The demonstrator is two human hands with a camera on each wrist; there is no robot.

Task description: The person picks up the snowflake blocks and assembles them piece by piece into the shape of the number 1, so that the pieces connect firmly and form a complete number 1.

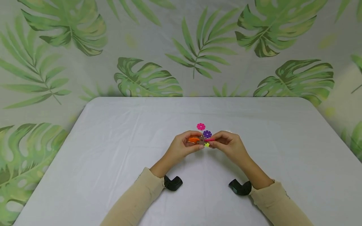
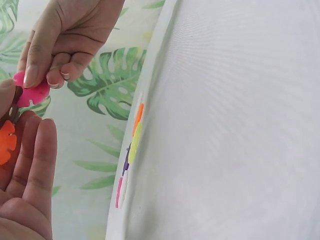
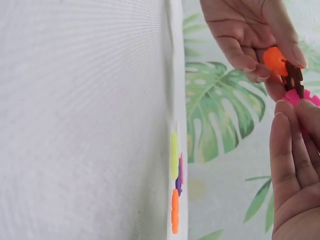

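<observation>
While both hands are raised just above the white table (image 1: 113,163), a small cluster of slotted plastic discs is held between them. The left hand (image 1: 181,147) is recorded with thumb and curled fingers pinching an orange disc (image 1: 194,140), to which a brown disc (image 1: 201,140) is joined edge-on at the fingertips. The right hand (image 1: 228,145) is recorded with thumb and forefinger pinched on a pink disc (image 2: 31,93), which is pressed against the brown disc; the remaining fingers are loosely curled beneath it. In the right wrist view the orange disc (image 3: 275,60), brown disc (image 3: 294,78) and pink disc (image 3: 302,96) are seen in a row, touching, between the two sets of fingertips. Loose pieces are listed on the table just beyond the fingers: a magenta disc (image 1: 201,126) farthest off, a purple disc (image 1: 207,134) near the knuckles, a yellow-green disc (image 1: 207,144) directly under the fingertips, and a white piece (image 1: 227,131), mostly hidden, behind the right hand. Beige sleeves (image 1: 135,201) and a leaf-patterned backdrop (image 1: 141,78) are also noted.
</observation>
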